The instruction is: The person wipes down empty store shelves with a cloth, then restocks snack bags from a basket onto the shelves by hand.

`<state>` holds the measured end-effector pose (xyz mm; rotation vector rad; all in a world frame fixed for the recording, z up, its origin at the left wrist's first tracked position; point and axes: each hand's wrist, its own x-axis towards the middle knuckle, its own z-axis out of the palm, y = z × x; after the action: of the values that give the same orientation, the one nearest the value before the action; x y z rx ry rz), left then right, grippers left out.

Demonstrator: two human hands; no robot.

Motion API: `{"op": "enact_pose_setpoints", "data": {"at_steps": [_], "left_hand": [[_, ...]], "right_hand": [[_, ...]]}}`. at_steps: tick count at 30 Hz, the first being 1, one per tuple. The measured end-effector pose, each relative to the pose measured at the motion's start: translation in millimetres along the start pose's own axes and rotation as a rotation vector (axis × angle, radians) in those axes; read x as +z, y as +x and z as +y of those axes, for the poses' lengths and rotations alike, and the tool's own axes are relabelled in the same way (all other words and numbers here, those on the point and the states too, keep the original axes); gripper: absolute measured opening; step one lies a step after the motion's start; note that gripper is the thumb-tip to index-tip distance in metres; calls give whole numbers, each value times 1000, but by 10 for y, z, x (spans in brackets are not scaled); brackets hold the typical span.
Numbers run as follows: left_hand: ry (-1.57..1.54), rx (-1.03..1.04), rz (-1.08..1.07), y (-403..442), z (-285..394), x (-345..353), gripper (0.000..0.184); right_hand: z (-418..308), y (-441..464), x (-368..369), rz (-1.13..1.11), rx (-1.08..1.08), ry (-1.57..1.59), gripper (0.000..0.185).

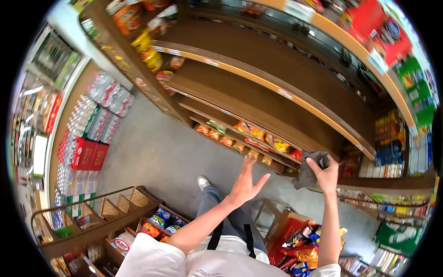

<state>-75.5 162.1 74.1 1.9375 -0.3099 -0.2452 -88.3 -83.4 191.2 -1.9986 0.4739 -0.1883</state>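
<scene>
My right hand [326, 174] grips a crumpled dark grey cloth [308, 171], held up near the right end of the shelf unit. Stretched forward with fingers apart, my left hand [247, 185] has nothing in it. In front of both hands stands a brown shelf unit with a wide bare upper shelf [272, 60] and another bare shelf [240, 94] below it. Small snack bags [226, 141] line the lowest tiers, and yellow bags [277, 143] lie just above them.
By my right leg, a red basket [277, 251] full of snack packets stands beside a stool [266, 214]. A low rack [138, 207] with snack bags is at my left. Shrink-wrapped bottles [108, 94] and red cartons [90, 154] are stacked along the left wall.
</scene>
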Motion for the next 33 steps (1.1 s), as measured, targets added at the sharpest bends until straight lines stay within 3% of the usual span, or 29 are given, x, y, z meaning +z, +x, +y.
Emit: {"op": "enact_pose_setpoints", "data": {"at_steps": [3, 8, 10, 11, 12, 15, 16, 19, 27, 32, 33], "left_hand": [[-135, -148, 26, 68, 31, -527, 66], [-263, -3, 228, 152, -92, -1053, 58], [-398, -67, 236, 92, 44, -1310, 52], [-522, -117, 214, 71, 92, -1442, 47], [-375, -35, 264, 65, 24, -1535, 47], [-572, -123, 237, 78, -99, -1910, 40], [-693, -61, 276, 137, -148, -1986, 37], [-887, -132, 213, 159, -360, -2287, 37], [-518, -127, 545, 335, -502, -3094, 28], [-368, -133, 631, 457, -470, -3191, 27], [-222, 16, 698, 538, -589, -3165, 29]], "right_hand": [[-350, 156, 551, -128, 19, 86, 22], [-884, 311, 1414, -356, 26, 249, 27], [-992, 307, 1771, -470, 83, 329, 28], [-1064, 305, 1899, -572, -29, 277, 29], [-1171, 290, 2045, -649, -15, 277, 29], [-1339, 288, 2499, -818, -12, 195, 27], [-1483, 299, 2616, -826, -31, 157, 26], [-1810, 398, 2977, -855, -22, 82, 26], [-2023, 599, 3687, -930, 145, 53, 26], [-1764, 804, 4000, -871, 53, 49, 22], [-1707, 852, 4055, -847, -10, -2, 21]]}}
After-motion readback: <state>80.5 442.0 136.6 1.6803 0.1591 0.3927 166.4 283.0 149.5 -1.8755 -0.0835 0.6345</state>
